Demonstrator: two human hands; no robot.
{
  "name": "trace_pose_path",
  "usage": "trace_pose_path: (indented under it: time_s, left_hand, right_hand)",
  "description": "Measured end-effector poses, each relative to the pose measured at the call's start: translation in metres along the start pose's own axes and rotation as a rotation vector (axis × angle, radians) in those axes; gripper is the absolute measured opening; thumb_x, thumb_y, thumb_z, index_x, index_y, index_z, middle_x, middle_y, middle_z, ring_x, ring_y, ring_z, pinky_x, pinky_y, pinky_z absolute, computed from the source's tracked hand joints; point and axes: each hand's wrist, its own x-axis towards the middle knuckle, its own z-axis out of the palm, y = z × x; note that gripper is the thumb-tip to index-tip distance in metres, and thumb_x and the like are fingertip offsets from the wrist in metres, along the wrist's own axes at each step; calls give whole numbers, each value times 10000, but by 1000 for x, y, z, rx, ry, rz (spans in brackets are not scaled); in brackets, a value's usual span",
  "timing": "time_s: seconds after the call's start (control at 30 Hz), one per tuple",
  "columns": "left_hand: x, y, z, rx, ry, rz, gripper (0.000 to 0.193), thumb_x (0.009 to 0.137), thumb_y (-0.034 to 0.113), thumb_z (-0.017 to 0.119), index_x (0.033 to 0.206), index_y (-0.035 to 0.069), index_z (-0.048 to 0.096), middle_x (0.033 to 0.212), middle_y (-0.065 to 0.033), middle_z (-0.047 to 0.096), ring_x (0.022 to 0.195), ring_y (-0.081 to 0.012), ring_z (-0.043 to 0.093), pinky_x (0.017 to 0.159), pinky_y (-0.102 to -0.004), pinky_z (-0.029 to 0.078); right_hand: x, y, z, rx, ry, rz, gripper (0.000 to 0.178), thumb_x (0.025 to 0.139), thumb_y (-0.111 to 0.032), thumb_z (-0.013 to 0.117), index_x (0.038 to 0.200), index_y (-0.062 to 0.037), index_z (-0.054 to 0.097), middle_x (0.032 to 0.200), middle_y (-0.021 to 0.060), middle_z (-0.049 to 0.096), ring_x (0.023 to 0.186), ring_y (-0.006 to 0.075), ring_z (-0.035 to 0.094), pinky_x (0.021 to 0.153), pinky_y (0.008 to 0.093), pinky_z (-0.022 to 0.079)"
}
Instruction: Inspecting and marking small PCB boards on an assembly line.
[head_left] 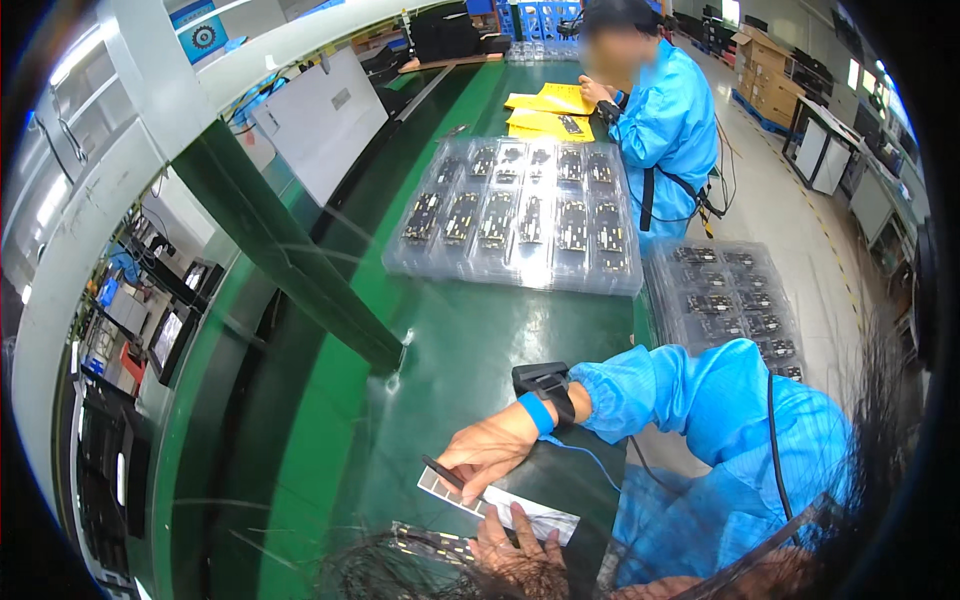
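My right hand (487, 450) reaches in from the right in a blue sleeve, with a black wrist device (545, 383) and a blue strap on the wrist. Its fingers pinch a thin dark tool (441, 470) over a white label strip (452, 492). The strip lies on a dark pad (575, 480) on the green table (480, 330). My left hand (512, 548) rests at the bottom edge, its fingers pressing the strip's near end; dark hair partly hides it. A circuit board (432, 545) lies just left of that hand.
Clear trays of circuit boards (520, 215) sit further up the table; another stack (730, 300) stands to the right. A co-worker in a blue coat (665, 115) works at yellow sheets (548, 110). A green post (285, 260) slants at left, beside small screens (170, 335).
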Motion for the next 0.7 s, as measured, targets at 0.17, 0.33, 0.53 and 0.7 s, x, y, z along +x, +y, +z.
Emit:
trace_pose_path:
  time_s: [0.17, 0.33, 0.53, 0.7]
  left_hand:
    - [29, 32, -58, -64, -438, -181, 744, 813, 414, 829, 1428, 85, 569, 1503, -222, 478, 1347, -405, 490, 1165, -613, 371]
    - [49, 31, -72, -63, -481, -203, 679, 904, 386, 742, 1461, 46, 554, 1498, -200, 502, 1355, -360, 509, 1192, -539, 364]
    - [43, 38, -73, -36, -487, -230, 666, 926, 387, 720, 1467, 38, 548, 1504, -203, 500, 1356, -365, 509, 1188, -552, 367]
    - [35, 35, -70, -69, -447, -205, 654, 965, 381, 682, 1474, 7, 514, 1517, -218, 479, 1356, -375, 506, 1181, -578, 374]
  right_hand:
    - [-8, -6, -20, -102, -10, 78, 399, 973, -347, 759, 1069, 26, 657, 911, 212, 728, 822, 318, 713, 723, 418, 563]
    - [-3, -31, -31, -5, 3, 353, 324, 998, -298, 746, 1102, -4, 660, 831, 79, 708, 753, 125, 652, 670, 315, 536]
    - [-5, -26, -26, -41, 11, 277, 251, 984, -180, 758, 1124, -9, 640, 770, 60, 678, 698, 107, 601, 647, 302, 509]
    - [-5, -27, -23, -46, 34, 275, 229, 981, -167, 758, 1117, -21, 644, 772, 70, 681, 681, 120, 596, 642, 306, 508]
